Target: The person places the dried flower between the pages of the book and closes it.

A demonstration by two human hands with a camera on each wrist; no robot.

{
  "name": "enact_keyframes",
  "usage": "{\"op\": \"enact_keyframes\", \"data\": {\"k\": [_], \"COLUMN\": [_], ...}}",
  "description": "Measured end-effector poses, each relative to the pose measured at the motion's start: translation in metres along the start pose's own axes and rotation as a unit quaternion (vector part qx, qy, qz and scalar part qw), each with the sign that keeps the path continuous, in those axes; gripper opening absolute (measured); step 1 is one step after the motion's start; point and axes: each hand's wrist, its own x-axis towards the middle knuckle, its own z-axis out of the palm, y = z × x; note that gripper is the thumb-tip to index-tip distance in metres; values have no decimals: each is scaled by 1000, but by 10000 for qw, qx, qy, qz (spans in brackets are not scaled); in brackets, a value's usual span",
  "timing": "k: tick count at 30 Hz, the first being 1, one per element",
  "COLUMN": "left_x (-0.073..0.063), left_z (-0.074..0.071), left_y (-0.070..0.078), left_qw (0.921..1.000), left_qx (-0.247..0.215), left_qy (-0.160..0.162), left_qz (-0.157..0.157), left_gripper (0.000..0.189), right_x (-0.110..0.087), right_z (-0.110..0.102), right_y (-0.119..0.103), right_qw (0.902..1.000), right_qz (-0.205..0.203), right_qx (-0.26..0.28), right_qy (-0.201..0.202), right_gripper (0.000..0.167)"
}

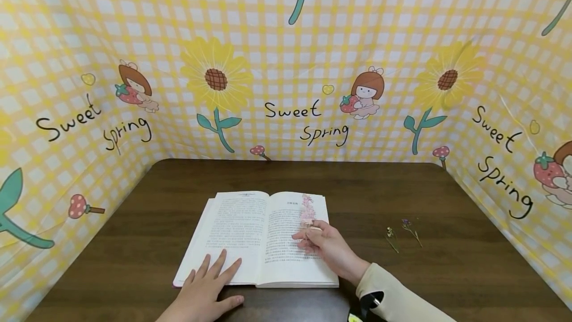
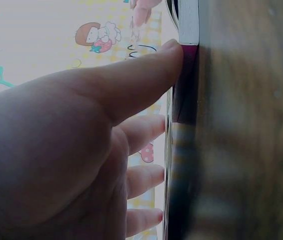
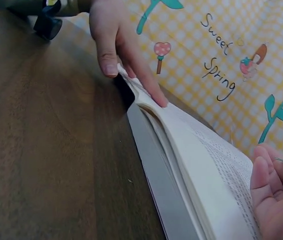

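Observation:
An open book [image 1: 241, 237] with printed pages lies on the dark wooden table. My left hand [image 1: 203, 284] rests with spread, straight fingers on the lower part of the left page; its thumb [image 2: 146, 82] reaches to the book's bottom edge in the left wrist view. Over the right page, my right hand [image 1: 332, 250] pinches a sprig of small pink flowers [image 1: 307, 205] by its lower end between thumb and fingers. The blossoms point toward the top of that page. In the right wrist view, a bit of thin stem [image 3: 280, 160] shows at the fingertips.
Right of the book, two small dried sprigs lie on the table [image 1: 447, 272]: a yellowish one [image 1: 391, 240] and a purple-tipped one [image 1: 412, 231]. A yellow checked cloth [image 1: 286, 63] with printed flowers encloses the table's back and sides.

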Motion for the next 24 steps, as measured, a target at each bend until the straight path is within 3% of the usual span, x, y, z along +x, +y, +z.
{"op": "enact_keyframes", "data": {"k": [5,13,24], "left_x": [0,0,1], "left_z": [2,1,4], "left_y": [-2,-1,-5], "left_qw": [9999,10000,9997], "left_qx": [47,40,149], "left_qy": [73,33,122], "left_qz": [68,38,117], "left_gripper": [76,77,78], "right_x": [4,7,13], "right_z": [7,12,12], "right_y": [2,-1,7], "right_qw": [9998,9948,9978], "right_qz": [-186,-596,-89], "right_qx": [-121,-818,-640], "right_qy": [-7,114,-139], "right_gripper": [46,59,52]}}
